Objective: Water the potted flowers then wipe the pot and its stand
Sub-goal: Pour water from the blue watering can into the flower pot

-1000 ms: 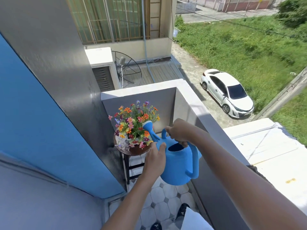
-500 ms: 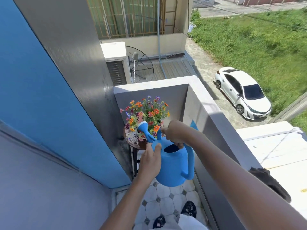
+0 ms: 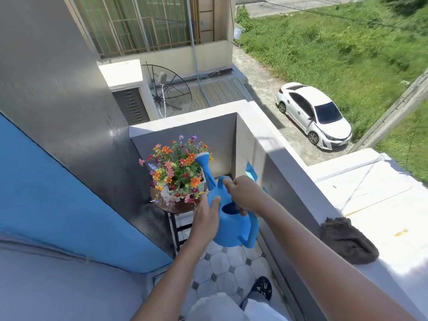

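A blue watering can (image 3: 231, 230) is held in front of me, its spout head raised over the right side of the flowers (image 3: 178, 167). My right hand (image 3: 243, 193) grips the can's top handle. My left hand (image 3: 206, 218) presses flat against the can's left side. The colourful flowers stand in a white pot (image 3: 169, 194) on a round brown top of a black stand (image 3: 176, 228) in the balcony corner. A dark cloth (image 3: 347, 239) lies on the parapet ledge to my right.
Grey and blue wall (image 3: 69, 158) closes the left side. The white parapet (image 3: 273, 144) runs along the right, with a drop to a white car (image 3: 312, 112) and grass below. Tiled floor (image 3: 222, 267) and my shoe (image 3: 261, 288) show underneath.
The can's spout has risen from a downward tilt over the flowers to point upward. Both hands keep their hold. The view has shifted so the cloth on the ledge shows fully.
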